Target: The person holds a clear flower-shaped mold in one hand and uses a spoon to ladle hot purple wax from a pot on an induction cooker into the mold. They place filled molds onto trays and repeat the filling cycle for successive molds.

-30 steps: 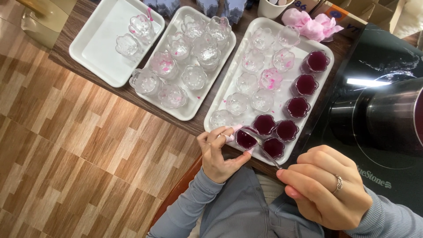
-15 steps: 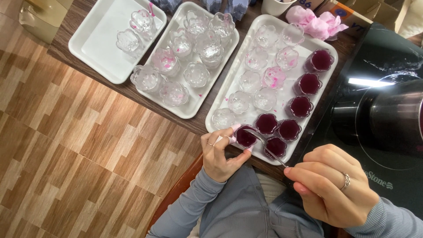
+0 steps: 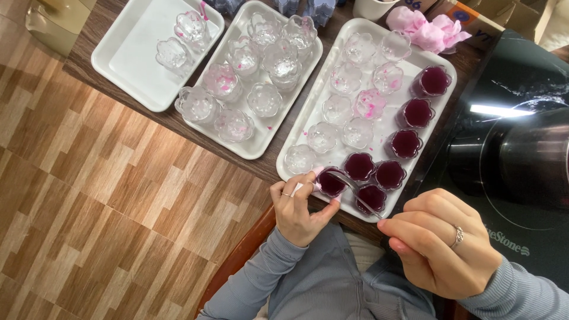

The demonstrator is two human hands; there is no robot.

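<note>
Left hand [image 3: 299, 212], wrist bent and palm down, has its fingers [image 3: 308, 181] pinched around a purple-filled cup [image 3: 331, 182] at the white tray's [image 3: 308, 115] near corner, while the right hand [image 3: 441, 243], fingers curled shut, grips a spoon [image 3: 355, 189] whose bowl rests over that cup.

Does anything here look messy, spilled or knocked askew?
Mostly tidy. Small pink specks lie scattered on the right tray among the empty clear cups and inside a few of them, like stray drips or crumbs. The dark purple cups look level, with no puddle beside them.
</note>
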